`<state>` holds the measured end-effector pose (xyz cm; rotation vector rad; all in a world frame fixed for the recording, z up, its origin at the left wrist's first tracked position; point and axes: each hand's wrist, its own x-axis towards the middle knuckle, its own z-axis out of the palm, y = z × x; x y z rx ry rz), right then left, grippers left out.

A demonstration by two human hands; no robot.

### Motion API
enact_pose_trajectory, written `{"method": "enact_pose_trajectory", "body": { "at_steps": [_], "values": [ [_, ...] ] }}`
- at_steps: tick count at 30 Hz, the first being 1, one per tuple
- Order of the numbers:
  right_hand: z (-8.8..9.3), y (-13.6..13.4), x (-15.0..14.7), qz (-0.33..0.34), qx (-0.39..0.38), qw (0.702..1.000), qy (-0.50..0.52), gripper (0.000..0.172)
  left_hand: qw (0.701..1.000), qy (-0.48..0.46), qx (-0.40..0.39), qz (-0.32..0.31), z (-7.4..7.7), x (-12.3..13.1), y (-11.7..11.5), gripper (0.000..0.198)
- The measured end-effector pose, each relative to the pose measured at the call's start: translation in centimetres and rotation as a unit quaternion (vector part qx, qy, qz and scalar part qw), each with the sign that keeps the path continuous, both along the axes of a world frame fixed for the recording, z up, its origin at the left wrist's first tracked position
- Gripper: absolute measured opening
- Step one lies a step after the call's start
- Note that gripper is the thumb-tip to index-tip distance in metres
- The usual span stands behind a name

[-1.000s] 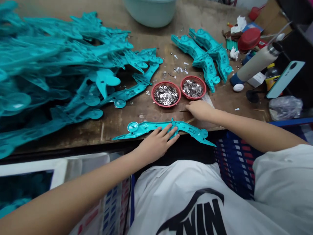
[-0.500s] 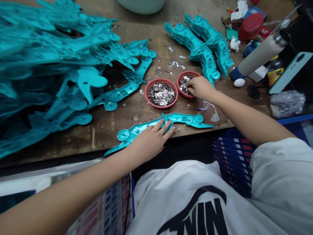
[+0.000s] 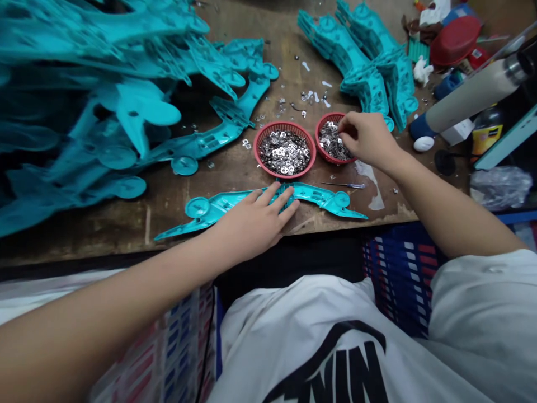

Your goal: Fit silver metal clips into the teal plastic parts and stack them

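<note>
A heap of turquoise plastic parts [image 3: 155,109] covers the left of the table [image 3: 168,196], and to its right a long turquoise strip [image 3: 312,193] lies along the near edge, the left hand [image 3: 260,221] across its middle, that grip open with fingers spread; it is probably light, stiff and rather slippery, weakest at the thin tips, so best held by the middle. Beyond it stands a red basket [image 3: 263,134] of metal clips [image 3: 287,157], then a smaller basket [image 3: 330,118] where the right hand [image 3: 369,137] bends in, its grip perhaps empty, one cannot tell
</note>
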<state>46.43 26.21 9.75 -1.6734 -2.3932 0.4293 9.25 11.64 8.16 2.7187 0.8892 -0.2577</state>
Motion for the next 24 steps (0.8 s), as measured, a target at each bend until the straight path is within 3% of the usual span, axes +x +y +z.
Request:
{"method": "enact_pose_trajectory", "body": {
  "at_steps": [3, 6, 8, 13, 18, 24],
  "values": [
    [0.7, -0.9, -1.1, 0.008, -0.029, 0.997, 0.075, 0.020, 1.000, 0.008, 0.000, -0.001, 0.3, 0.2, 0.3, 0.079],
    [1.2, -1.8, -2.2, 0.029, -0.072, 0.987, 0.139, 0.021, 0.999, -0.026, 0.036, -0.008, 0.8, 0.4, 1.2, 0.058],
    [1.5, -2.5, -3.0, 0.061, -0.096, 0.981, 0.155, 0.021, 0.995, -0.076, 0.064, 0.021, 0.8, 0.6, 2.1, 0.051],
    [2.1, -4.1, -4.3, 0.203, -0.198, 0.951, 0.122, 0.010, 0.978, -0.139, 0.043, 0.149, -1.6, 0.0, 4.3, 0.062],
    [1.1, -3.8, -4.4, 0.269, -0.263, 0.923, 0.083, 0.007, 0.967, -0.190, 0.022, 0.167, -4.0, -0.7, 5.2, 0.059],
    [-0.8, -2.6, -3.8, 0.294, -0.284, 0.909, 0.078, 0.014, 0.964, -0.202, 0.006, 0.173, -4.4, -0.4, 5.5, 0.063]
  ]
}}
